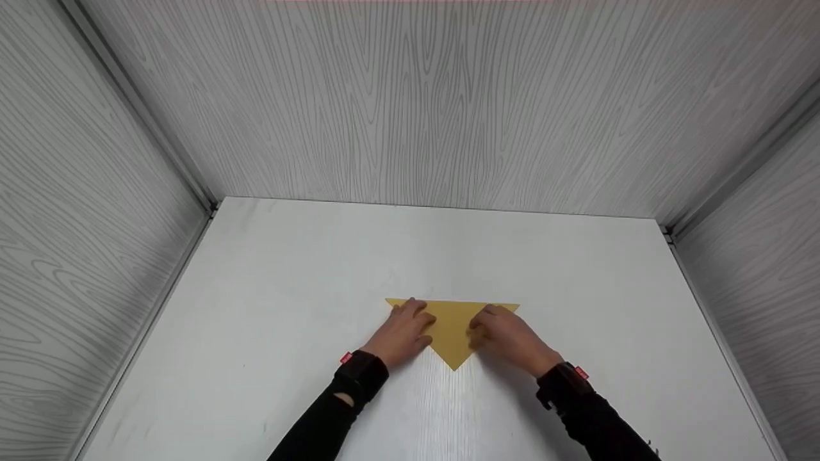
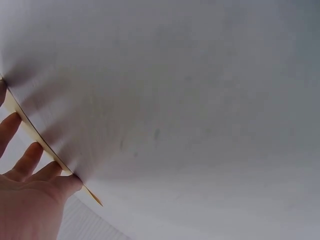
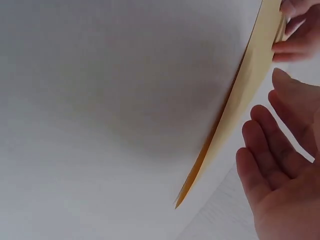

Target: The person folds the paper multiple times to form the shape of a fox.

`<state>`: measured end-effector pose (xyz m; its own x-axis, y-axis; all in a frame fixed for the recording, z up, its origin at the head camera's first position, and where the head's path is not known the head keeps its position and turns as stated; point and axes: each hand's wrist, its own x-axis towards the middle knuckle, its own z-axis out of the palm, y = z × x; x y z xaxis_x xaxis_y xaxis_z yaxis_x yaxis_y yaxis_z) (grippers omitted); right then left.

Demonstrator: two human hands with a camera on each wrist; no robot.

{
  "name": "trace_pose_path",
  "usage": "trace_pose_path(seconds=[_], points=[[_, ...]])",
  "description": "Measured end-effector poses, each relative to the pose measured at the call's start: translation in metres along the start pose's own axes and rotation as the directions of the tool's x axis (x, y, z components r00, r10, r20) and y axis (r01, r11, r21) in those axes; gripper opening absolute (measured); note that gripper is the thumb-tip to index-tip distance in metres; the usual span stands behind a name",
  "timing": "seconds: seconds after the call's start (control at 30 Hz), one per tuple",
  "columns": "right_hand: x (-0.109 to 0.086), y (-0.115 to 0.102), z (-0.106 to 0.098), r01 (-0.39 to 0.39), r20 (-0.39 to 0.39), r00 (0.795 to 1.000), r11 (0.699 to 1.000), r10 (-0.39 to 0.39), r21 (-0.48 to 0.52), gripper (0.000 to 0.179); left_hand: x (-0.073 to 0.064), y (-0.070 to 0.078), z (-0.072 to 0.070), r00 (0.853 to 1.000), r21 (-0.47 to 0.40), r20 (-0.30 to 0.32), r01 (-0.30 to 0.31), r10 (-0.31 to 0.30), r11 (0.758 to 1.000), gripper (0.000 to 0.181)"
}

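Note:
A yellow sheet of paper [image 1: 451, 330], folded into a triangle, lies on the white table with its long edge at the far side and one corner pointing toward me. My left hand [image 1: 400, 333] rests on its left part, fingers spread, and in the left wrist view the fingertips press along the paper [image 2: 29, 126]. Over the right part is my right hand [image 1: 509, 336], fingers loosely bent. The right wrist view shows this hand [image 3: 280, 165] beside the paper [image 3: 245, 85], holding nothing, with the layers slightly apart at the near tip.
The white tabletop [image 1: 307, 256] is bounded by a wood-grain panel [image 1: 410, 102] at the back. Similar panels stand at the left [image 1: 77, 211] and right [image 1: 762, 256]. Black wrist bands [image 1: 362, 376] are worn on both arms.

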<state>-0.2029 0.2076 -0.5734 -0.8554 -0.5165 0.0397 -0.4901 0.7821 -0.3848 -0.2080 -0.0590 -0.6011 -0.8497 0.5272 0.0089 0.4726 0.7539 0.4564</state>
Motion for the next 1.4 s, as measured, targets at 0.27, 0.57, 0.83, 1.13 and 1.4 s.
trace_pose_path(seconds=[0.27, 0.57, 0.83, 1.13, 1.4], points=[[-0.004, -0.014, 0.014, 0.198, 0.008, 0.98, 0.977, -0.198, -0.084, 0.052, 0.004, -0.004, -0.003, 1.0, -0.011, 0.008, -0.015, 0.015, 1.0, 0.034], [-0.003, -0.016, 0.023, 0.036, 0.138, 0.99, 0.999, -0.035, -0.008, 0.066, 0.004, -0.004, -0.002, 0.999, -0.012, 0.036, 0.011, -0.01, 1.0, 0.035], [0.002, -0.019, 0.025, -0.045, 0.148, 0.988, 0.998, 0.036, 0.054, 0.064, 0.0, -0.002, -0.005, 0.996, -0.022, 0.066, 0.06, -0.059, 0.998, 0.04], [0.011, -0.021, 0.021, -0.035, 0.086, 0.996, 0.998, 0.03, 0.057, 0.061, 0.002, -0.002, -0.014, 0.99, -0.007, 0.134, 0.048, -0.046, 0.999, 0.057], [0.012, -0.019, 0.022, -0.008, 0.053, 0.999, 0.999, 0.006, 0.04, 0.055, 0.006, -0.007, -0.003, 0.998, -0.007, 0.064, 0.012, -0.012, 1.0, 0.042]])
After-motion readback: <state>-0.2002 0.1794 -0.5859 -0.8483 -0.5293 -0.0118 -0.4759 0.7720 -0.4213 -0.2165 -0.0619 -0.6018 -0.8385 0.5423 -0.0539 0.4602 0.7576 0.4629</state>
